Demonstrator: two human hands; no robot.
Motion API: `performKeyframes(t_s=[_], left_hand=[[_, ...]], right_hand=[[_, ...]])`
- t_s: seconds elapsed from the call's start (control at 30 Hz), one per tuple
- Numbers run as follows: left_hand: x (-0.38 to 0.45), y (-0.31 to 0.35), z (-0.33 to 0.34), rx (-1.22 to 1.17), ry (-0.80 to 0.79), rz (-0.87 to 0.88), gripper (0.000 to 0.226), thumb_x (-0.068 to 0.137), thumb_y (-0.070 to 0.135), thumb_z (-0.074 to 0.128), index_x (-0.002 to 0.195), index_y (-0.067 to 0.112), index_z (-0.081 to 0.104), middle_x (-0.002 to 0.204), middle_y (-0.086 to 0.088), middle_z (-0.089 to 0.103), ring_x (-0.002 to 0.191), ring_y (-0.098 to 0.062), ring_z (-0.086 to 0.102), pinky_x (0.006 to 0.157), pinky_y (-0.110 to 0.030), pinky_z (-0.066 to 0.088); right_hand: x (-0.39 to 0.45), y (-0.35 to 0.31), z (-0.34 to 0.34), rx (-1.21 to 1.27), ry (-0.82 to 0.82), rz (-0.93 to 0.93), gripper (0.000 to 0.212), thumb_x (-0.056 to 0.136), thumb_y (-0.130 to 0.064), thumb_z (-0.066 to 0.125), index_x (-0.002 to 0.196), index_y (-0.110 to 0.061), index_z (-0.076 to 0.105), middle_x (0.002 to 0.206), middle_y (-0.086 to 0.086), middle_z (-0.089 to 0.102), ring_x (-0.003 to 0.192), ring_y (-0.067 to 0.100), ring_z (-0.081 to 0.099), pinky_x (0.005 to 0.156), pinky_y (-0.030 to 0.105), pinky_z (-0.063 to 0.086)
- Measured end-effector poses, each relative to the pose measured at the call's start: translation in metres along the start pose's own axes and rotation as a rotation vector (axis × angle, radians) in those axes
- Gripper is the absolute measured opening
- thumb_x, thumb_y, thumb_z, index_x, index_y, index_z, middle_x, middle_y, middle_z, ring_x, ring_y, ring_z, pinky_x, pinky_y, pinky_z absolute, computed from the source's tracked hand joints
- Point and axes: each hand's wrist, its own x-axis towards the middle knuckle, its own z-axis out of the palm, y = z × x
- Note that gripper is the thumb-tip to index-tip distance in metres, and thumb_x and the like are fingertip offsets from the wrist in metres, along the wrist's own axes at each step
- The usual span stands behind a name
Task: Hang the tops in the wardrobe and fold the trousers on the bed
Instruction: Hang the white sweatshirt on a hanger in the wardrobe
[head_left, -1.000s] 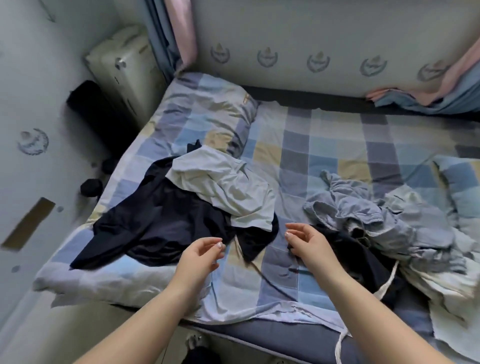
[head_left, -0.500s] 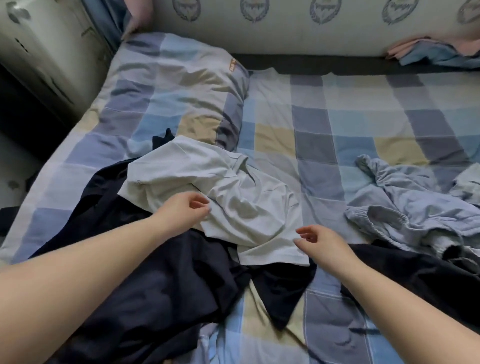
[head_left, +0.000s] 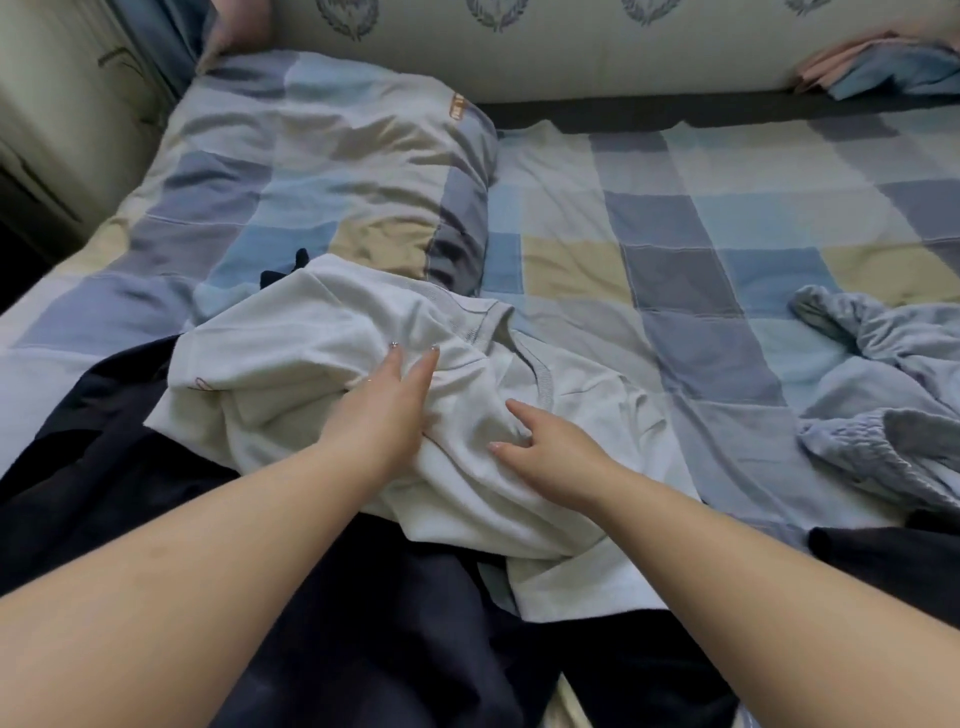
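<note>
Left hand (head_left: 382, 415): fingers straight, pressing flat on crumpled white cotton top (head_left: 291, 364), frame centre.
Right hand (head_left: 545, 447): fingers curled into same top, gripping a fold.
Top: lying over dark navy garment (head_left: 130, 467), on checked bed (head_left: 675, 234).
Right edge: rumpled grey-blue trousers (head_left: 893, 374).

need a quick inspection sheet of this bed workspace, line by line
surface: checked bedsheet with a matching pillow at the upper left.
job's things: white top lies crumpled over a dark navy garment.
clutter: grey-blue garment bunched at the right edge; another dark piece below it.
grips: left hand rests on the white top, fingers fairly straight; right hand has its fingertips pressed into the top's folds, grip unclear.
cables: nothing seen.
surroundings: padded headboard with crests; folded pink and blue cloth at the top right.
</note>
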Motion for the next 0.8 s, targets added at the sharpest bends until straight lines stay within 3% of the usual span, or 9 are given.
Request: performKeyframes(t_s=[0.07, 0.17, 0.27, 0.37, 0.47, 0.53, 0.6, 0.7, 0.8], left_hand=[[-0.001, -0.004, 0.003, 0.028, -0.011, 0.001, 0.075, 0.092, 0.017, 0.051, 0.152, 0.026, 0.006, 0.153, -0.015, 0.027, 0.131, -0.034, 0.042, 0.1, -0.043, 0.041], [-0.008, -0.007, 0.0, 0.087, -0.039, 0.024, 0.074, 0.088, 0.026, 0.058, 0.149, 0.027, 0.016, 0.132, -0.009, 0.053, 0.116, -0.03, 0.054, 0.088, -0.038, 0.047], [-0.028, -0.005, -0.006, 0.134, -0.073, 0.056, 0.072, 0.084, 0.037, 0.061, 0.145, 0.033, 0.023, 0.129, -0.004, 0.057, 0.115, -0.028, 0.056, 0.086, -0.034, 0.046], [-0.059, 0.001, -0.014, 0.048, -0.228, 0.124, 0.083, 0.082, 0.043, 0.061, 0.149, 0.031, 0.014, 0.133, 0.001, 0.055, 0.119, -0.023, 0.054, 0.092, -0.032, 0.045], [-0.101, 0.01, -0.033, -0.121, -0.422, 0.224, 0.08, 0.081, 0.039, 0.065, 0.147, 0.042, 0.02, 0.124, 0.007, 0.061, 0.112, -0.016, 0.057, 0.088, -0.023, 0.043], [-0.132, 0.019, -0.045, -0.167, -0.506, 0.288, 0.078, 0.081, 0.035, 0.063, 0.143, 0.052, 0.019, 0.119, 0.01, 0.063, 0.106, -0.014, 0.057, 0.083, -0.021, 0.042], [-0.16, 0.029, -0.059, -0.184, -0.555, 0.324, 0.076, 0.083, 0.036, 0.061, 0.144, 0.052, 0.018, 0.128, 0.012, 0.059, 0.113, -0.013, 0.054, 0.086, -0.022, 0.042], [-0.195, 0.042, -0.078, -0.182, -0.573, 0.339, 0.075, 0.087, 0.043, 0.06, 0.146, 0.049, 0.014, 0.137, 0.009, 0.052, 0.122, -0.014, 0.048, 0.088, -0.02, 0.036], [-0.225, 0.05, -0.104, -0.168, -0.538, 0.353, 0.084, 0.086, 0.055, 0.056, 0.146, 0.048, -0.002, 0.128, 0.007, 0.058, 0.115, -0.016, 0.054, 0.088, -0.026, 0.041]], right_hand=[[0.005, 0.0, 0.007, 0.011, -0.03, 0.012, 0.066, 0.089, -0.041, 0.056, 0.146, -0.02, 0.032, 0.147, -0.003, 0.042, 0.132, 0.016, 0.042, 0.103, 0.026, 0.033], [0.002, 0.0, 0.018, 0.071, -0.112, 0.007, 0.048, 0.086, -0.052, 0.056, 0.126, -0.028, 0.054, 0.123, -0.004, 0.061, 0.112, 0.016, 0.056, 0.094, 0.031, 0.044], [-0.013, -0.002, 0.022, 0.243, -0.14, 0.002, 0.04, 0.084, -0.062, 0.049, 0.112, -0.036, 0.061, 0.113, -0.014, 0.064, 0.109, 0.01, 0.058, 0.096, 0.032, 0.045], [-0.034, -0.006, 0.017, 0.407, -0.212, 0.041, 0.035, 0.086, -0.068, 0.04, 0.109, -0.048, 0.058, 0.114, -0.025, 0.058, 0.114, 0.002, 0.052, 0.095, 0.02, 0.039], [-0.062, -0.014, 0.013, 0.62, -0.357, 0.269, 0.051, 0.086, -0.069, 0.035, 0.113, -0.036, 0.062, 0.11, -0.003, 0.061, 0.091, 0.012, 0.056, 0.081, 0.028, 0.046], [-0.081, -0.021, 0.017, 0.83, -0.407, 0.367, 0.044, 0.087, -0.065, 0.041, 0.102, -0.034, 0.067, 0.104, 0.007, 0.063, 0.089, 0.022, 0.059, 0.087, 0.034, 0.047], [-0.101, -0.033, 0.023, 1.036, -0.297, 0.411, 0.037, 0.089, -0.052, 0.052, 0.103, -0.023, 0.07, 0.113, 0.012, 0.066, 0.1, 0.028, 0.061, 0.091, 0.037, 0.044], [-0.129, -0.053, 0.027, 1.325, 0.01, 0.47, 0.038, 0.091, -0.025, 0.06, 0.126, -0.011, 0.055, 0.119, 0.013, 0.062, 0.099, 0.024, 0.06, 0.086, 0.037, 0.047], [-0.165, -0.072, 0.013, 1.597, -0.009, 0.646, 0.042, 0.091, -0.026, 0.06, 0.128, -0.007, 0.054, 0.106, 0.015, 0.064, 0.084, 0.024, 0.064, 0.072, 0.033, 0.054]])
